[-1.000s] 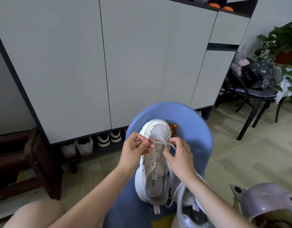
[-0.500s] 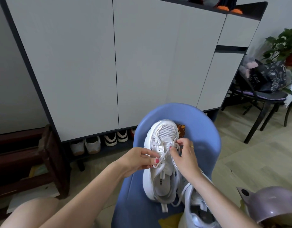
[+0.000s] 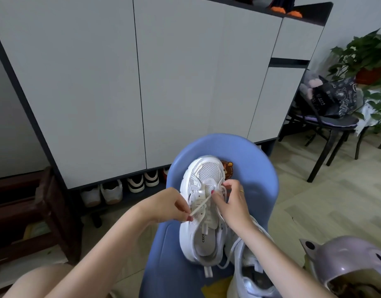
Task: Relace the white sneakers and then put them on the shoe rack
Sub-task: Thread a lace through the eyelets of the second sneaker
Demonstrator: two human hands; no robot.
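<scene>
Fingers [image 3: 186,208] of your left hand [image 3: 168,204] are curled and pinch the end of a white lace [image 3: 199,208], drawn taut and slanting from the lower left up toward the eyelets. Your right hand [image 3: 233,202] sits on the right side of the same shoe, fingers curled at the upper eyelets near the toe; they appear to pinch a loop of lace there, though the exact grip is partly hidden. A ring shows on one right finger.

White sneaker [image 3: 203,208] lies at centre frame on the seat of a blue chair [image 3: 256,181], toe pointing up the frame toward the chair back, opening toward you. Only the eyelets nearest the toe are laced; loose lace trails off the heel end. A second sneaker [image 3: 247,274] stands just beside it at lower right, partly covered by your right forearm. A small cartoon sticker [image 3: 228,168] shows on the chair back beside the toe.

Behind the chair stands a tall cabinet [image 3: 120,82] with pale doors; its open bottom shelf [image 3: 125,195] at left of centre holds several pairs of shoes. A dark wooden bench [image 3: 35,216] occupies the left edge. At right, a dark chair [image 3: 331,123] carries a patterned bag [image 3: 335,97], with a potted plant [image 3: 365,54] behind it. A lilac helmet [image 3: 348,265] sits in the lower right corner.
</scene>
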